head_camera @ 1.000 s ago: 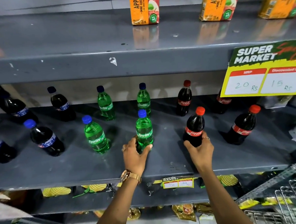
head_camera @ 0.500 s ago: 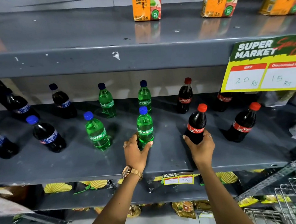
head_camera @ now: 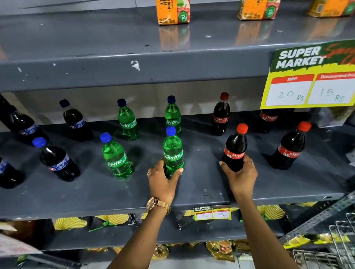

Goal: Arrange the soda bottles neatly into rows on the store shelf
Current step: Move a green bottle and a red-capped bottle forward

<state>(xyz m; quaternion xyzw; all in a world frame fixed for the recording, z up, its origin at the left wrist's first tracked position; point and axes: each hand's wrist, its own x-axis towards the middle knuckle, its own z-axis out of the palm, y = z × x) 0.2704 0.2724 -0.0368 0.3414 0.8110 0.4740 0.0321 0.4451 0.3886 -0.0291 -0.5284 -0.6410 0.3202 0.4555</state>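
Observation:
On the grey middle shelf (head_camera: 92, 195) soda bottles stand upright in a back and a front row. My left hand (head_camera: 162, 181) grips the base of a green Sprite bottle (head_camera: 173, 150) in the front row. My right hand (head_camera: 239, 175) grips the base of a red-capped Coca-Cola bottle (head_camera: 236, 148) in the front row. Another front Sprite bottle (head_camera: 115, 158) stands to the left, and a front Coca-Cola bottle (head_camera: 289, 147) to the right. Dark blue-capped cola bottles (head_camera: 55, 159) fill the left side. Behind stand two Sprite bottles (head_camera: 128, 121) and Coca-Cola bottles (head_camera: 221, 114).
Orange apple juice cartons (head_camera: 173, 5) stand on the shelf above. A yellow price sign (head_camera: 314, 87) hangs from that shelf's edge at the right. Snack packets (head_camera: 70, 223) lie on the lower shelves. A wire basket (head_camera: 338, 247) sits at bottom right.
Both hands have pushed their bottles slightly farther back on the shelf, keeping their grip. The camera has tilted up a little.

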